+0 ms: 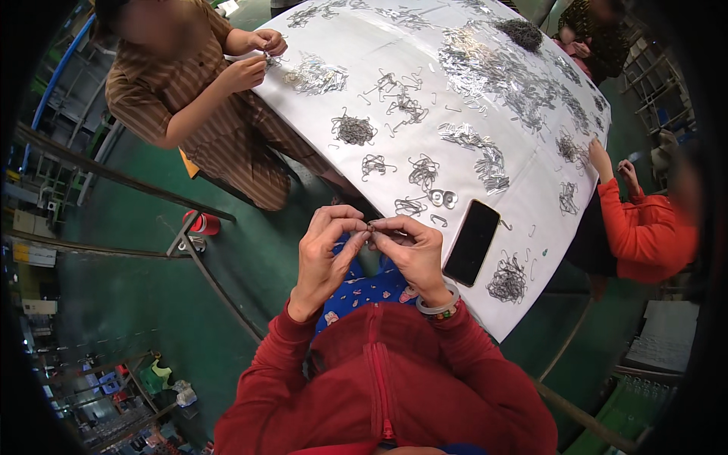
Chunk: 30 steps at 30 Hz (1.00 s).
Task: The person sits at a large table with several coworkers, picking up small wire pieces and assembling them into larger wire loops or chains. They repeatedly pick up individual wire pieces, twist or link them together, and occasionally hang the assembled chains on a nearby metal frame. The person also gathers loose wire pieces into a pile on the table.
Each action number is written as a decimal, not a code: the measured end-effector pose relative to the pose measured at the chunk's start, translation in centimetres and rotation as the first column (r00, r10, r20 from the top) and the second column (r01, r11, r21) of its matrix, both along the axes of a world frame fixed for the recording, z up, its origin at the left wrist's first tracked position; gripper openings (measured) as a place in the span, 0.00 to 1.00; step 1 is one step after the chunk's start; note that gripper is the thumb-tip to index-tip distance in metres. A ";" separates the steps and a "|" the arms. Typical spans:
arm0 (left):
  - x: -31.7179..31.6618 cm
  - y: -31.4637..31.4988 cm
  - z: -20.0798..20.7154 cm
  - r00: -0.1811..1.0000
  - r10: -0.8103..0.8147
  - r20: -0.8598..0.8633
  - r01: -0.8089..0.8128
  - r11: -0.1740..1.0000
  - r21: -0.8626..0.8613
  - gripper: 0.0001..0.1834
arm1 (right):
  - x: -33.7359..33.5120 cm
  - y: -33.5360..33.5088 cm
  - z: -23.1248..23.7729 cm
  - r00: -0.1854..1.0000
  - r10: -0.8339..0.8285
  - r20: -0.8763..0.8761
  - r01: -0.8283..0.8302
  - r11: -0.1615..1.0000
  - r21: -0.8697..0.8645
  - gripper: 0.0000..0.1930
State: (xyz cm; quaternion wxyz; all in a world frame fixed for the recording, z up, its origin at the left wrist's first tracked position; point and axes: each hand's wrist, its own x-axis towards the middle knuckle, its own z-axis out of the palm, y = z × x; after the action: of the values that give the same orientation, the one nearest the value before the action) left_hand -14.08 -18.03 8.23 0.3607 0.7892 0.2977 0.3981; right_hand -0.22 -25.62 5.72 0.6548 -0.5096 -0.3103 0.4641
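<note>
Two bare hands meet to the left of the black-screened phone (472, 241): the left hand (326, 246) and the right hand (413, 254) each close thumb and forefinger in a narrow pinch on one small piece (370, 227). Fingertips cover most of it, so I cannot tell its shape; it is held above the lap, left of the phone. A pale bangle (436, 310) circles the right wrist, nearer than the phone. The phone lies flat on the white table (531, 205). To its right sits a tangled pile of wire hooks (506, 280). Just beyond the phone, leftward, lie a pair of round metal pieces (442, 198) and a loose cluster of hooks (410, 205). Silvery flat strips (493, 168) lie farther beyond the phone, with a denser hook pile (353, 130) off to its left. Well right of the phone, a person in orange (644, 235) reaches over the table; far left of it stands a person in striped brown (178, 98). Farthest beyond the phone is a dark pile (520, 34).
</note>
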 end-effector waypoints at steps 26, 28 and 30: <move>2.0 -0.3 -2.3 0.964 0.097 0.246 -0.028 0.962 -0.273 0.04 | 27.0 -4.6 -8.2 0.006 0.155 0.988 0.094 0.983 -0.154 0.05; 1.7 -0.2 -2.3 0.963 0.099 0.252 -0.037 0.971 -0.237 0.05 | 27.0 -5.2 -8.6 0.017 0.158 0.987 0.099 0.982 -0.159 0.06; 1.3 -0.1 -2.3 0.960 0.098 0.261 -0.033 0.970 -0.242 0.04 | 26.8 -5.5 -8.8 0.026 0.149 0.989 0.111 0.982 -0.151 0.07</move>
State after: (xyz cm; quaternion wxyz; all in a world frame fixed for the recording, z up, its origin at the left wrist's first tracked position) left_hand -12.76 -18.12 5.97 0.4752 0.6688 0.3168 0.4760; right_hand 26.59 -31.09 -3.04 0.1950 -0.7426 -0.6407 0.0117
